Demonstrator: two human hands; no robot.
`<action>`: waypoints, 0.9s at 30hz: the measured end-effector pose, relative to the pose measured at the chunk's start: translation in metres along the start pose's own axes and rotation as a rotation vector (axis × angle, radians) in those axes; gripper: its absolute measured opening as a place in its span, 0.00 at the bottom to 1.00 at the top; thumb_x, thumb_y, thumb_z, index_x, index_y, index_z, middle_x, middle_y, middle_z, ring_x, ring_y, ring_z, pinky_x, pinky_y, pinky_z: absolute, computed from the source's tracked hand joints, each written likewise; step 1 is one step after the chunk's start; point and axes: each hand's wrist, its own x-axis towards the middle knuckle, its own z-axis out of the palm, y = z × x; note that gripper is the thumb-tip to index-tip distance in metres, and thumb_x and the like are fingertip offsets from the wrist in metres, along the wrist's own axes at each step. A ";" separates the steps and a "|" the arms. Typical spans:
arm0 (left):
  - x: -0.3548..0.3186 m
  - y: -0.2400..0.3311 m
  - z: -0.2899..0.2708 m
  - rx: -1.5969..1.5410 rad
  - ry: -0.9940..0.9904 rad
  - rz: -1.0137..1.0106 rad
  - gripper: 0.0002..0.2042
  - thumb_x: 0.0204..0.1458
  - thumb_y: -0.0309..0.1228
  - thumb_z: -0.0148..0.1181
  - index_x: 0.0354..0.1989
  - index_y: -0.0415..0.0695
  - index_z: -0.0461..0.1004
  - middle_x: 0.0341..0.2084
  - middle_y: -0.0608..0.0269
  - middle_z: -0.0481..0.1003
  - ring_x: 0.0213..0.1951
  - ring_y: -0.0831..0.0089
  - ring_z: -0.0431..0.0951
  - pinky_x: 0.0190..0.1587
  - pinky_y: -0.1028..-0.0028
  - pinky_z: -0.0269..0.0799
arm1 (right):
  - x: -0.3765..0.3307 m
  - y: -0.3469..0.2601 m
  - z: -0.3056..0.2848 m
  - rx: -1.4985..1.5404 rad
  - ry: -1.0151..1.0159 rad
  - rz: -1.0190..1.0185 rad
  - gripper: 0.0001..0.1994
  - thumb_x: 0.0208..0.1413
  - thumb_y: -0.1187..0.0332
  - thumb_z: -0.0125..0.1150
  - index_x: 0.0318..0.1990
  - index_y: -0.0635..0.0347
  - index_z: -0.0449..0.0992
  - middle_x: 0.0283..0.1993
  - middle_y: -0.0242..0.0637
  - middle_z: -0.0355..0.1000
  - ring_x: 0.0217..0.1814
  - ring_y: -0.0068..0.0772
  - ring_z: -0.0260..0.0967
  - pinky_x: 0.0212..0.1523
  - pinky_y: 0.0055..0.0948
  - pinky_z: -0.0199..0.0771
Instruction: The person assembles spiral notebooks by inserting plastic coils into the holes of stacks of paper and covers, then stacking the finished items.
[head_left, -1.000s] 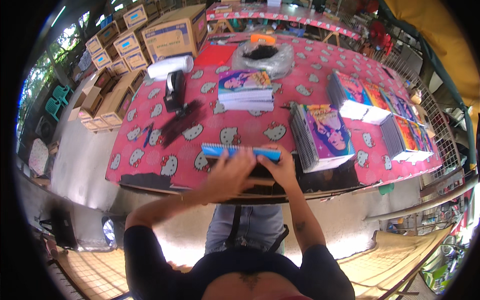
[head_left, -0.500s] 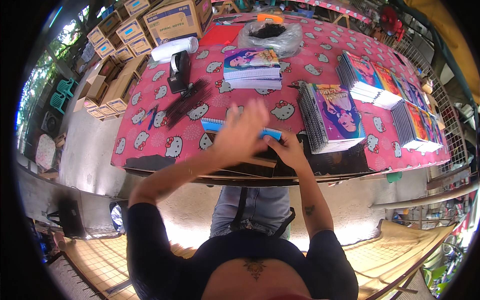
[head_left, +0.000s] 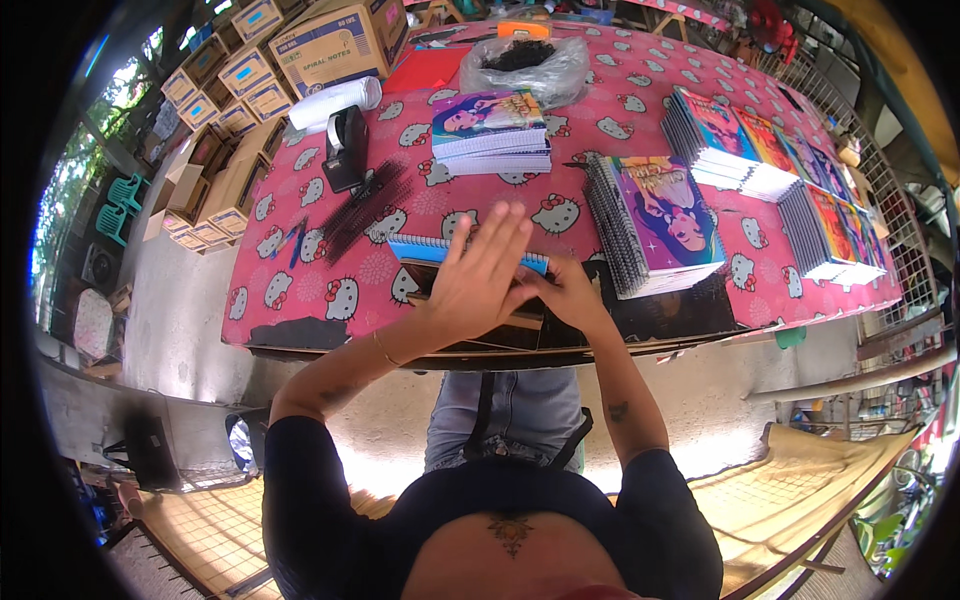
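Observation:
A spiral notebook (head_left: 412,250) with a blue cover lies near the table's front edge, its coil row along the far side. My left hand (head_left: 480,275) is over its middle, fingers stretched out flat and pointing away from me, hiding much of the cover. At the notebook's right end, my right hand (head_left: 568,292) pinches the corner between thumb and fingers. Beyond the notebook to the left lie loose black spiral coils (head_left: 370,215). A stack of coil-bound notebooks (head_left: 650,225) with a purple illustrated cover stands just right of my right hand.
Unbound-looking booklets (head_left: 490,135) are stacked at mid-table. A black tape dispenser (head_left: 346,148), a white roll (head_left: 335,103) and a plastic bag of black coils (head_left: 525,70) stand farther back. More notebook stacks (head_left: 725,145) fill the right side. Cardboard boxes (head_left: 340,45) rise at back left.
My left hand was blurred in motion above the notebook; now it is sharper, with its fingers extended over the cover. My right hand keeps its hold on the right end.

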 end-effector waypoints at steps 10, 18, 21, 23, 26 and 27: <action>0.011 -0.012 -0.005 -0.239 0.115 -0.022 0.07 0.57 0.32 0.63 0.41 0.45 0.77 0.34 0.63 0.80 0.40 0.60 0.81 0.70 0.50 0.50 | 0.002 -0.055 -0.046 -0.176 -0.023 0.023 0.08 0.58 0.75 0.64 0.43 0.70 0.80 0.37 0.40 0.81 0.39 0.20 0.78 0.43 0.25 0.80; 0.018 -0.012 -0.042 -0.201 -0.045 -0.119 0.11 0.53 0.28 0.66 0.43 0.40 0.77 0.35 0.53 0.80 0.39 0.50 0.80 0.44 0.57 0.75 | -0.001 -0.051 -0.008 -0.424 0.383 -0.165 0.08 0.54 0.73 0.67 0.39 0.62 0.77 0.38 0.45 0.77 0.38 0.47 0.78 0.39 0.34 0.77; 0.044 -0.036 -0.078 -0.248 0.015 -0.091 0.10 0.53 0.24 0.64 0.43 0.37 0.78 0.34 0.49 0.79 0.35 0.50 0.81 0.40 0.60 0.76 | -0.029 -0.075 -0.041 -0.437 0.559 -0.262 0.18 0.53 0.68 0.71 0.50 0.61 0.77 0.50 0.48 0.76 0.54 0.50 0.74 0.54 0.38 0.73; 0.072 -0.027 -0.088 -0.259 0.492 -0.075 0.10 0.54 0.21 0.61 0.44 0.36 0.78 0.34 0.50 0.80 0.34 0.55 0.81 0.39 0.63 0.76 | -0.066 -0.081 -0.100 -0.800 0.786 -0.194 0.26 0.54 0.64 0.72 0.60 0.60 0.73 0.58 0.51 0.73 0.64 0.51 0.69 0.64 0.41 0.66; 0.125 -0.013 -0.053 -0.512 0.658 0.151 0.12 0.55 0.21 0.60 0.47 0.40 0.79 0.44 0.55 0.80 0.47 0.56 0.79 0.54 0.59 0.72 | -0.105 -0.047 -0.178 -0.823 0.761 -0.093 0.33 0.56 0.61 0.72 0.66 0.61 0.68 0.64 0.52 0.70 0.68 0.49 0.66 0.67 0.41 0.63; 0.139 -0.012 -0.027 -0.649 0.573 0.288 0.13 0.55 0.21 0.60 0.49 0.41 0.79 0.46 0.55 0.79 0.52 0.56 0.78 0.60 0.58 0.69 | -0.112 -0.037 -0.187 -0.630 0.698 0.116 0.32 0.57 0.62 0.71 0.66 0.65 0.67 0.65 0.52 0.70 0.67 0.44 0.67 0.66 0.36 0.65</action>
